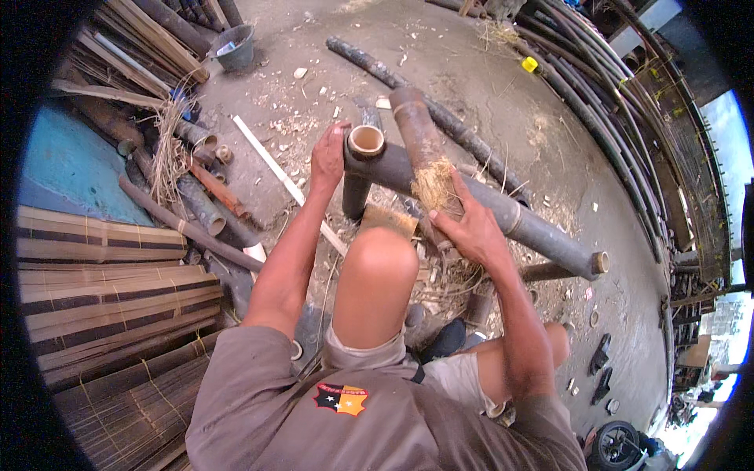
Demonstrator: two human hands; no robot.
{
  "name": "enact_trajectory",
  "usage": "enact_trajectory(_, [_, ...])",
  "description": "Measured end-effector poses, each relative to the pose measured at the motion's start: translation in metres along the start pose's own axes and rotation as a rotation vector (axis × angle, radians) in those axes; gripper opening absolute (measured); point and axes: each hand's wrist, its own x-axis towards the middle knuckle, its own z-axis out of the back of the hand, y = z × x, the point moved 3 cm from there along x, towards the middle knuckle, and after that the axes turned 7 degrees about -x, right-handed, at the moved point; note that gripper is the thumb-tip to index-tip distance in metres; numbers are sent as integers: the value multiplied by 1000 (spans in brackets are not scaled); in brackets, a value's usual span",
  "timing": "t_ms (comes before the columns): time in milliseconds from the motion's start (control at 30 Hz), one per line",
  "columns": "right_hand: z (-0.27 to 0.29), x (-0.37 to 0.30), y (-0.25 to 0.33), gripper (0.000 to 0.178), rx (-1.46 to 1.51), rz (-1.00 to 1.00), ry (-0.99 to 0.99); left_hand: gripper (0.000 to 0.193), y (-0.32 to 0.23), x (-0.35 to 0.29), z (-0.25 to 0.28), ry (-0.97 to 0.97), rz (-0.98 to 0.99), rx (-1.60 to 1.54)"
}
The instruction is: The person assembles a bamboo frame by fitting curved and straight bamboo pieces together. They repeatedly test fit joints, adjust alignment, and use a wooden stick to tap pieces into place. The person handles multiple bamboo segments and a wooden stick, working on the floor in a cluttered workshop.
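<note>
Dusty concrete floor [487,86] spreads out beneath us, scattered with wood chips and shavings, and long dark bamboo poles [628,118] lie stacked along its right side. At our left sit flat bundles of split bamboo slats [110,290] tied with thin bands, beside a blue sheet [71,157]. A grey bucket [236,45] stands at the far left of the floor, and a small yellow container [530,64] lies far off near the poles; we cannot make out any label on either. Directly ahead of our bare knee [377,259], a thick dark bamboo pole [471,200] lies across a short upright bamboo post [357,192], its cut hollow end [366,141] facing us. Our left hand [328,157] is closed around the pole just beside that hollow end. Our right hand [467,228] rests on the pole further along, fingers spread and pressing against a reddish-brown bamboo piece [420,133] with a tuft of pale frayed fibres [433,187] at its near end. An orange, black and white shield-shaped patch [342,399] shows on our grey shirt. A pale thin slat [267,161] lies on the floor left of our left arm.
</note>
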Motion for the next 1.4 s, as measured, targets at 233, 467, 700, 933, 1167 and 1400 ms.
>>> enact_trajectory(233, [-33, -8, -17, 98, -5, -41, 27, 49, 51, 23, 20, 72, -146, 242])
enact_trajectory(467, [-18, -64, -74, 95, 286, -64, -336, 53, 49, 23, -5, 171, 35, -100])
enact_trajectory(700, [71, -129, -161, 93, 83, -547, -609, 56, 43, 16, 1, 117, 24, -37])
enact_trajectory(933, [70, -142, -213, 93, -37, -536, -486, 52, 60, 21, 6, 139, -50, -24])
enact_trajectory(1167, [25, -144, -203, 89, 21, -568, -351, 44, 87, 23, 9, 59, -27, -188])
enact_trajectory(1400, [51, -120, -105, 86, 169, -174, -464, 48, 7, -11, 0, 16, -58, -50])
